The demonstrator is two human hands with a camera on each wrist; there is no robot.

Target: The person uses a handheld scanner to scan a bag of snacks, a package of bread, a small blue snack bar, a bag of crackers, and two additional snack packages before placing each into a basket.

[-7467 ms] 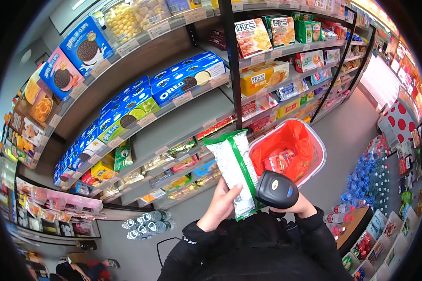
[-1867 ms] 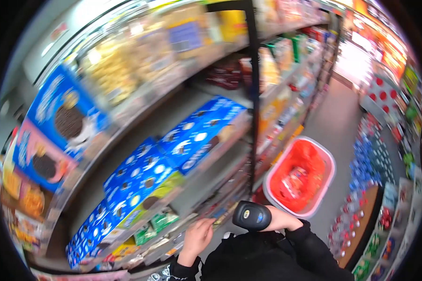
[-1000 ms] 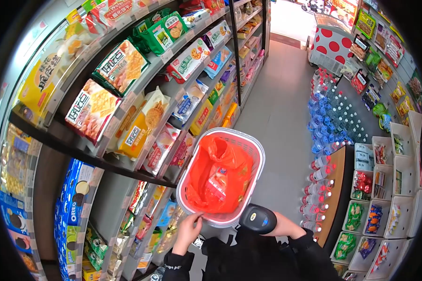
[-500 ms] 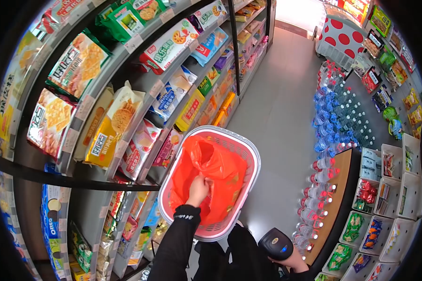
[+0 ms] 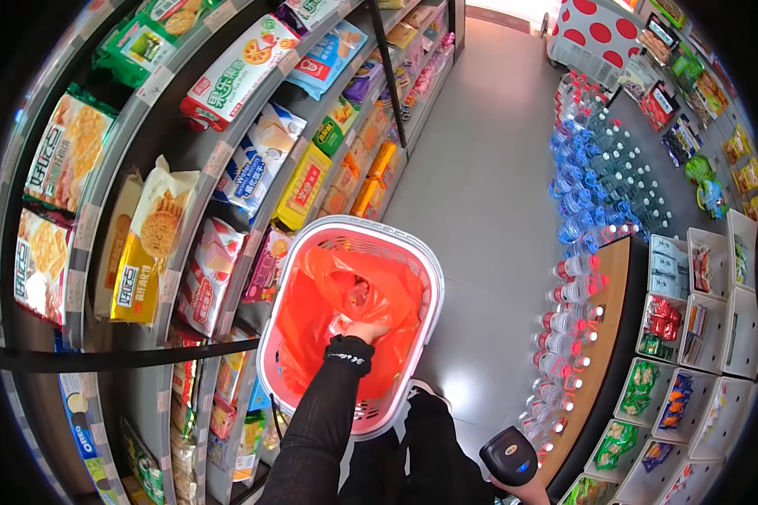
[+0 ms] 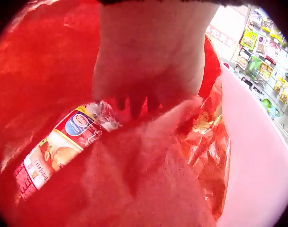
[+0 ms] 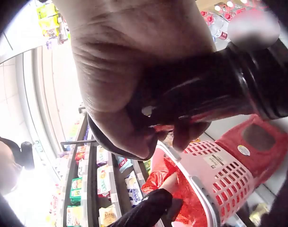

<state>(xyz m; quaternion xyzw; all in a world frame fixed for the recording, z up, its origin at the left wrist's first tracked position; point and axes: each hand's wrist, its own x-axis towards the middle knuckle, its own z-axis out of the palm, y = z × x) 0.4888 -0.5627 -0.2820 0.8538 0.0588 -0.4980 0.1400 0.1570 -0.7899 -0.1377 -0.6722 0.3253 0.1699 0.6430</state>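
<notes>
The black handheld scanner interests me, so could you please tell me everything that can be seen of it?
The scanner is black and looks like hard plastic. In the head view, its rounded head shows a small yellowish oval mark and a blue spot. The right wrist view shows a glossy grip with raised bands towards one end. The right hand is curled round that grip, holding it at the lower right of the head view, apart from the basket.

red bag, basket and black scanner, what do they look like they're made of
Red bag: thin, slightly glossy plastic film; it creases and looks translucent.
Basket: probably rigid molded plastic, smooth, with evenly slotted sides.
Black scanner: likely hard plastic; its grip shows shiny highlights, though a rubbery coating is possible.
</notes>
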